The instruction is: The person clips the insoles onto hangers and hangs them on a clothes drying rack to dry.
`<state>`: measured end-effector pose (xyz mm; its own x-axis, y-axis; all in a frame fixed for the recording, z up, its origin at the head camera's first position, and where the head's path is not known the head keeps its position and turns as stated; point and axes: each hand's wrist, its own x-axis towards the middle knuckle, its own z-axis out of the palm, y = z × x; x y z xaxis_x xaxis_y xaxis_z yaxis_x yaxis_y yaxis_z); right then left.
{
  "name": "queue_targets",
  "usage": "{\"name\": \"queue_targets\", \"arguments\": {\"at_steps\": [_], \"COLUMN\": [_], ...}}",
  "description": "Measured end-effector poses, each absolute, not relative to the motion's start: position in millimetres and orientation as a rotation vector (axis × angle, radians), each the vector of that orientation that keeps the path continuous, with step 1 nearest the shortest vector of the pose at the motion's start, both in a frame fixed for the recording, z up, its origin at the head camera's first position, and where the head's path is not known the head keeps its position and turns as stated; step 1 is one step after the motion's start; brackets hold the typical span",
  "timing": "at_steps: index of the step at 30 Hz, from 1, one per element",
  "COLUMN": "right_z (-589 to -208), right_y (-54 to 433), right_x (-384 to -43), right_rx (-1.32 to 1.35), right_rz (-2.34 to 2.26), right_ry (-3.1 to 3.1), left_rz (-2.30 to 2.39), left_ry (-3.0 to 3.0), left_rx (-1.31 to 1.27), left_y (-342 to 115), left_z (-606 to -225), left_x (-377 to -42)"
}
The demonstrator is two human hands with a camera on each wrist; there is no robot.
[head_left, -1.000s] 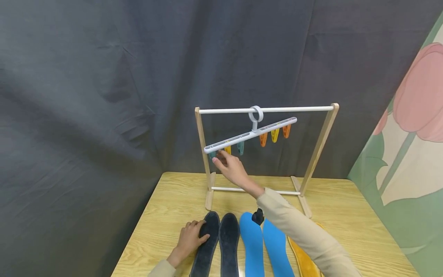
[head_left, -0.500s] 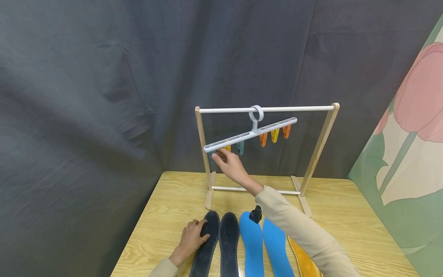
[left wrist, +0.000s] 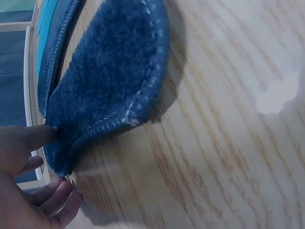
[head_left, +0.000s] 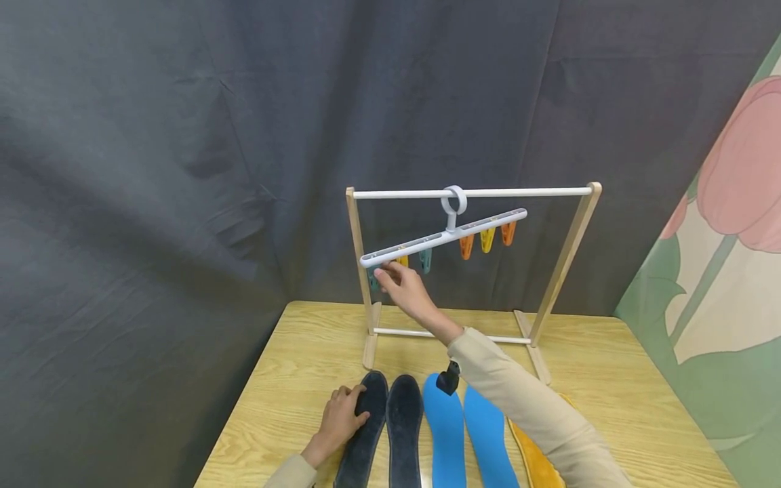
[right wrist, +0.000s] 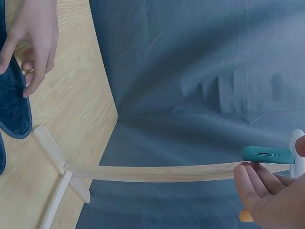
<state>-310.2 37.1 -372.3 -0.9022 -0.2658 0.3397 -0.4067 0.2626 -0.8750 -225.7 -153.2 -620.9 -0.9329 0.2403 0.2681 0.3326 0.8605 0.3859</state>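
In the head view my left hand [head_left: 339,415] is at the outer edge of the leftmost dark insole [head_left: 360,451]. The left wrist view shows my thumb [left wrist: 35,137] over its fuzzy blue-looking top [left wrist: 114,57] and the fingers curled at its edge, gripping it. My right hand [head_left: 410,293] is raised to the low left end of the white hanger [head_left: 448,236]. Its loosely bent fingers touch the side of the end teal clip [head_left: 373,278]. In the right wrist view this clip [right wrist: 267,154] shows above the fingertips, with the thumb cut off at the frame edge.
A second dark insole [head_left: 405,434], two blue insoles [head_left: 443,430] and an orange one [head_left: 537,461] lie alongside, partly under my right sleeve. The wood-and-white rack [head_left: 564,261] holds the tilted hanger with orange [head_left: 466,246], yellow and teal clips. Grey cloth [head_left: 183,203] backs the table.
My right hand has risen slightly against the hanger end, and more of the end teal clip shows beside the thumb. My left hand stays on the dark insole.
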Motion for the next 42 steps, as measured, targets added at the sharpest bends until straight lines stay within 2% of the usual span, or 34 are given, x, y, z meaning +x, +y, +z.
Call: {"name": "queue_targets", "arguments": {"at_steps": [20, 34, 42], "right_z": [-375.5, -372.9, -373.3], "right_y": [34.3, 29.2, 29.6], "right_x": [-313.4, -312.5, -312.9], "right_rx": [0.708, 0.627, 0.617], "right_rz": [1.895, 2.054, 2.092], "right_ry": [-2.305, -2.311, -2.307], "left_rz": [-0.858, -0.881, -0.924], "left_ry": [-2.752, -2.713, -2.697], "left_rx": [-0.383, -0.434, -0.379], "left_y": [-152.6, -153.6, -155.6], "left_z": [-627.7, -627.1, -624.9], "left_x": [-234.5, -239.7, -239.7]}}
